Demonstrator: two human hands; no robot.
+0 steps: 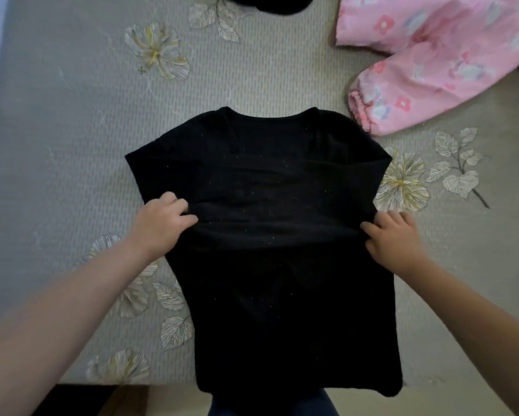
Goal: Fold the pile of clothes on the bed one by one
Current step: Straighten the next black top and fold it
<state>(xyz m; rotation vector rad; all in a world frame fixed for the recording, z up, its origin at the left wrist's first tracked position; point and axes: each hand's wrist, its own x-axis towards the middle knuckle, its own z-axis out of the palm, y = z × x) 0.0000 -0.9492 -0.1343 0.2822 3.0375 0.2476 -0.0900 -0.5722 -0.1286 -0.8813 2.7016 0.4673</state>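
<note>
We observe a black T-shirt (pixel 282 181) lying flat on the bed (pixel 72 115), neckline away from us, its hem hanging over the near edge. Our left hand (pixel 162 223) and right hand (pixel 393 238) each pinch a side seam at mid-body, raising a crosswise ridge of cloth between them. A pink flowered garment (pixel 426 61) lies at the far right, just beside the shirt's shoulder. A dark item (pixel 267 4) sits at the far edge, well apart.

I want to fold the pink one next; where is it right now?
The pink garment lies at the bed's far right corner, just beyond the black shirt's right shoulder.
</note>
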